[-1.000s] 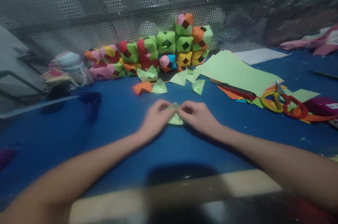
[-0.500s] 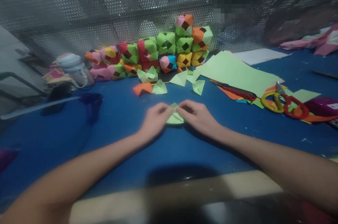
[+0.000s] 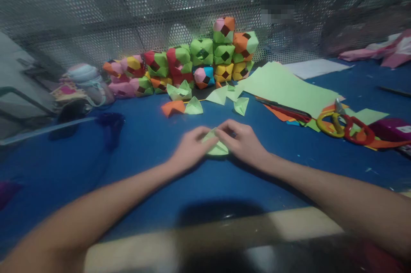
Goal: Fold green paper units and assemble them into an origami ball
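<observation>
A small folded light-green paper piece [image 3: 217, 148] lies on the blue tabletop [image 3: 144, 144] at the centre. My left hand [image 3: 191, 148] presses on its left side with fingers closed on the paper. From the right, my right hand [image 3: 244, 141] pinches its top edge. Both hands meet over the piece and hide most of it. Just beyond lie several folded green pieces [image 3: 194, 106] and one orange piece [image 3: 172, 107].
Stacked multicoloured paper cubes [image 3: 199, 61] line the perforated metal wall [image 3: 128, 16]. Green paper sheets [image 3: 289, 86] lie at the right, with yellow and red scissors [image 3: 348, 127] and a magenta box [image 3: 393, 129]. A ruler [image 3: 45, 131] and a dark object [image 3: 111, 125] lie left.
My hands have shifted slightly right and nearer to me with the green piece, which now shows a bit more below my fingers.
</observation>
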`<action>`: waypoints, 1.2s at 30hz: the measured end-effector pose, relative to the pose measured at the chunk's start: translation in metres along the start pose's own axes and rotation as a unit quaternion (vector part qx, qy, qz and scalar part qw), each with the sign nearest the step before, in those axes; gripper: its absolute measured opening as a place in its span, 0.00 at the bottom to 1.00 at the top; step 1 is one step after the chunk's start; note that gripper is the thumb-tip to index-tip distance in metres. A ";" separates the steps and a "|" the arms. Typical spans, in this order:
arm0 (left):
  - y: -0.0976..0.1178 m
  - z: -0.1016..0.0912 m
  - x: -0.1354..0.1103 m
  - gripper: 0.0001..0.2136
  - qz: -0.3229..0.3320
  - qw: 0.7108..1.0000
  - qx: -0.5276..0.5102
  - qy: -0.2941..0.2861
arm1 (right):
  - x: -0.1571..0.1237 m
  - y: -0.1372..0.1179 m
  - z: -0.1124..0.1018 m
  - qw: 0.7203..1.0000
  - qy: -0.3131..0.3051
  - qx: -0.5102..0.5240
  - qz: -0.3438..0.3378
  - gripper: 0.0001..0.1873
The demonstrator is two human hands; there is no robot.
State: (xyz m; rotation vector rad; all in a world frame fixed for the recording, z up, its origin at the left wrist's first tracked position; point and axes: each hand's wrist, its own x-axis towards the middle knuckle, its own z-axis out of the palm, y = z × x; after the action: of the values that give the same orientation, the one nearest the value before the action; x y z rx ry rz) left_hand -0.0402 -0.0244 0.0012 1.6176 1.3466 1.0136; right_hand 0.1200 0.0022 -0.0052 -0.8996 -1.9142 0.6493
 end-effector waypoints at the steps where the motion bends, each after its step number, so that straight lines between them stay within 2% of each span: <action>1: -0.001 0.000 0.000 0.12 0.001 1.000 0.008 0.008 | 0.000 0.000 0.000 1.000 -0.005 0.005 0.004 0.07; 5: -0.007 -0.001 0.003 0.11 0.015 0.999 0.008 0.046 | 0.001 -0.004 -0.002 0.998 -0.036 0.026 0.051 0.09; 8: -0.011 -0.001 0.005 0.10 0.023 0.997 -0.002 0.076 | 0.001 -0.005 -0.002 0.994 -0.063 0.006 0.089 0.10; 11: -0.011 0.000 0.005 0.07 0.023 0.995 0.006 0.094 | 0.001 -0.003 -0.001 0.993 -0.075 -0.022 0.092 0.10; 19: -0.007 0.002 0.003 0.06 0.009 0.998 0.017 0.055 | 0.000 -0.001 0.001 0.996 -0.051 -0.035 0.069 0.07; 28: -0.008 0.000 0.004 0.03 -0.008 0.997 0.011 0.079 | 0.000 -0.006 0.001 0.994 -0.064 -0.045 0.077 0.09; 36: -0.006 0.000 0.005 0.04 -0.019 0.999 -0.002 0.051 | 0.000 -0.001 0.000 0.996 -0.062 -0.056 0.037 0.07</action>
State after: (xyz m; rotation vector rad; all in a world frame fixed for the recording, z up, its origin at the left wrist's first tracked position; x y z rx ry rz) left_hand -0.0414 -0.0191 -0.0042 1.5510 1.4359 1.0874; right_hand 0.1202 0.0015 -0.0048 -1.0263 -2.0530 0.6601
